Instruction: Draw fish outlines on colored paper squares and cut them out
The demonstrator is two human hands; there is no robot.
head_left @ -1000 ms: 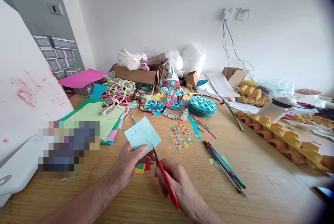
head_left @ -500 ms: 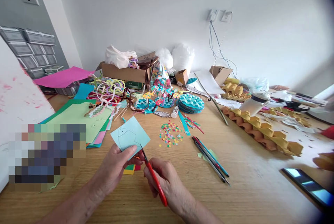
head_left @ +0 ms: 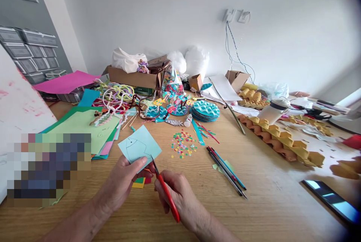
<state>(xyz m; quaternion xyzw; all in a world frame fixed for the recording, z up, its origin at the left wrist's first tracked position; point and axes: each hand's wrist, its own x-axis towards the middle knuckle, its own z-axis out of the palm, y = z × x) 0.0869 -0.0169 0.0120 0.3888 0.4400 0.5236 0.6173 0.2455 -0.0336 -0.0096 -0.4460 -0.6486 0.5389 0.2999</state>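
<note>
My left hand (head_left: 124,176) is closed on a light blue square of paper (head_left: 150,142), its thumb lying on top near the lower edge. A fish outline is drawn on the paper in dark line. In my right hand (head_left: 182,197) is a pair of scissors (head_left: 169,198) with red handles, the fingers wrapped round them. The dark blade tips meet the paper's lower right edge, close to the fish's tail. Just beyond the hands lie loose confetti dots (head_left: 183,144). Small coloured paper squares (head_left: 138,183) show partly under the left hand.
Coloured sheets (head_left: 104,125) are stacked at left. Pens (head_left: 227,174) lie right of the hands, and a phone (head_left: 329,198) is at the right edge. An egg carton strip (head_left: 282,142) and a white tumbler (head_left: 273,110) stand behind. Blue scalloped discs (head_left: 205,111) are piled mid-table.
Both hands, the paper and the scissors hold nearly the same position. The whole view has shifted very slightly.
</note>
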